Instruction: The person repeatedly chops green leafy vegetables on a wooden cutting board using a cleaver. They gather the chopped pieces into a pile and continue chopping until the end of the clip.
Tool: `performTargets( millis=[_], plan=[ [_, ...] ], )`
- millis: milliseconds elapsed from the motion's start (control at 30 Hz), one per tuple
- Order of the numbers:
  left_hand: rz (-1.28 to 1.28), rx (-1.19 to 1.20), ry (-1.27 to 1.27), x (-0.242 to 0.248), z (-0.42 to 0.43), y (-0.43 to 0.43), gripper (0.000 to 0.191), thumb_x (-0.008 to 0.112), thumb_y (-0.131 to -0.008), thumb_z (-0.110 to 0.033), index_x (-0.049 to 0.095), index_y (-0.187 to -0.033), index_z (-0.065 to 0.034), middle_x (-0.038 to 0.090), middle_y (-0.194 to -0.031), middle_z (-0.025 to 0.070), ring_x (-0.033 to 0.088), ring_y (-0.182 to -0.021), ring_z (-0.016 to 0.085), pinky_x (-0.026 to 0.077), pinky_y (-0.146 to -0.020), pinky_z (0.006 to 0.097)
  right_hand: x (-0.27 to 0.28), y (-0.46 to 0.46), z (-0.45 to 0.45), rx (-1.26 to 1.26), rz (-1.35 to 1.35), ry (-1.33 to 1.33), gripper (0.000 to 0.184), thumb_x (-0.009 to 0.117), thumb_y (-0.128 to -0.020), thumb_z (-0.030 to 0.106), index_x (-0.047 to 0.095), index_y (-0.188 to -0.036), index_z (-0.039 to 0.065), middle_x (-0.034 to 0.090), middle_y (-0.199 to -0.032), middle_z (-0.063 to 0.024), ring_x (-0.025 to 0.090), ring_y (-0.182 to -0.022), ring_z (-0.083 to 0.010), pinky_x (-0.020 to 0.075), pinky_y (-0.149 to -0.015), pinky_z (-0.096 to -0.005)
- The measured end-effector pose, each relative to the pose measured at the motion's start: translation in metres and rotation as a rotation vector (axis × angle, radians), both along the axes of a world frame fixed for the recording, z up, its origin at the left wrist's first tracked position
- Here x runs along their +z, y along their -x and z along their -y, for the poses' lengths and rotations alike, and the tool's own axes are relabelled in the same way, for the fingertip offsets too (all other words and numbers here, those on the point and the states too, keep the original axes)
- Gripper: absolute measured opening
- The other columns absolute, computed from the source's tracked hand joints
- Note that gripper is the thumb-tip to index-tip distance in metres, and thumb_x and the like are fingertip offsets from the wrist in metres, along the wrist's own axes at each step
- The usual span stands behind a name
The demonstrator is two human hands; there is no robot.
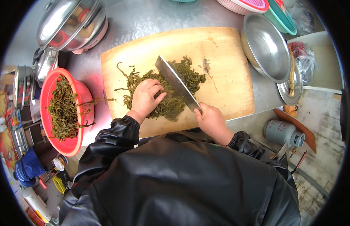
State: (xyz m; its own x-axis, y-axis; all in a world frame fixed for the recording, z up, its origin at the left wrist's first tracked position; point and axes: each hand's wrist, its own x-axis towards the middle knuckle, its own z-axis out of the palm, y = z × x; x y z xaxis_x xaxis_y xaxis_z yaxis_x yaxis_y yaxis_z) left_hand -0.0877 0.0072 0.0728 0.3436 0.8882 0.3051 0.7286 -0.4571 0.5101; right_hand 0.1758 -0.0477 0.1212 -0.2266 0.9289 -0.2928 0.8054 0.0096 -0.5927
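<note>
A heap of dark green, wet-looking leafy vegetable [189, 73], perhaps pickled greens, lies on a wooden cutting board [231, 93]. My left hand [148, 94] presses on the heap's left part with bent fingers, holding the greens down. My right hand [213, 121] grips the handle of a cleaver [176, 82]. The wide blade stands on edge across the heap, to the right of my left fingertips. Finer pieces lie right of the blade, with longer stems left of my hand. How deep the edge sits in the greens is hidden.
A red plastic basin [86, 99] of uncut greens stands left of the board, strands hanging over its rim. Beyond it is a lidded steel pot [70, 25]. At right are a steel bowl [266, 48] and a straw brush [291, 70]. A gas cylinder [281, 131] stands below the table.
</note>
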Motion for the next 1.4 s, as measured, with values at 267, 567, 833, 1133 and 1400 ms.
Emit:
performTargets(
  millis=[267,567,833,1133,1400],
  plan=[
    [-0.054,0.072,0.004,-0.008,0.001,-0.005,0.018,0.081,-0.071,-0.016,0.064,-0.075,-0.0126,0.064,-0.089,0.0023,0.063,-0.095,0.026,0.051,-0.086,0.0412,0.003,0.012,0.002,0.094,0.052,0.055,0.019,0.055,-0.098,0.021,0.06,-0.092,0.003,0.067,-0.075,-0.0224,0.066,-0.072,-0.044,0.0519,-0.067,-0.0549],
    [0.009,0.05,-0.032,-0.014,-0.005,-0.007,0.018,0.078,-0.069,-0.012,0.061,-0.071,-0.0119,0.063,-0.083,0.0028,0.062,-0.086,0.026,0.05,-0.079,0.0403,-0.018,0.051,-0.044,0.109,0.053,0.098,0.018,0.058,-0.096,0.019,0.062,-0.098,0.001,0.068,-0.082,-0.0247,0.066,-0.079,-0.0451,0.0524,-0.073,-0.0543],
    [-0.012,0.059,-0.054,-0.012,-0.005,-0.006,0.02,0.079,-0.07,-0.009,0.059,-0.075,-0.0109,0.062,-0.084,0.0047,0.062,-0.087,0.029,0.05,-0.079,0.0412,0.008,0.014,-0.034,0.129,0.182,0.208,0.02,0.061,-0.094,0.021,0.063,-0.097,0.001,0.068,-0.082,-0.0242,0.066,-0.08,-0.0455,0.0532,-0.074,-0.0545],
    [-0.068,-0.041,-0.053,0.0,0.002,0.003,0.013,0.079,-0.077,-0.012,0.07,-0.088,-0.0115,0.063,-0.094,0.0045,0.062,-0.093,0.029,0.05,-0.083,0.0424,-0.026,0.001,0.004,-0.022,0.016,-0.016,0.02,0.061,-0.096,0.022,0.063,-0.093,0.003,0.067,-0.076,-0.0227,0.065,-0.073,-0.0441,0.0514,-0.067,-0.054],
    [-0.084,0.018,-0.053,-0.005,0.009,0.009,0.016,0.079,-0.077,-0.016,0.071,-0.091,-0.0148,0.065,-0.098,0.0026,0.062,-0.101,0.029,0.048,-0.087,0.0435,-0.011,0.003,0.019,0.006,-0.033,-0.009,0.02,0.059,-0.098,0.023,0.06,-0.091,0.004,0.066,-0.073,-0.0207,0.064,-0.071,-0.0439,0.0506,-0.066,-0.0542]
  ],
)
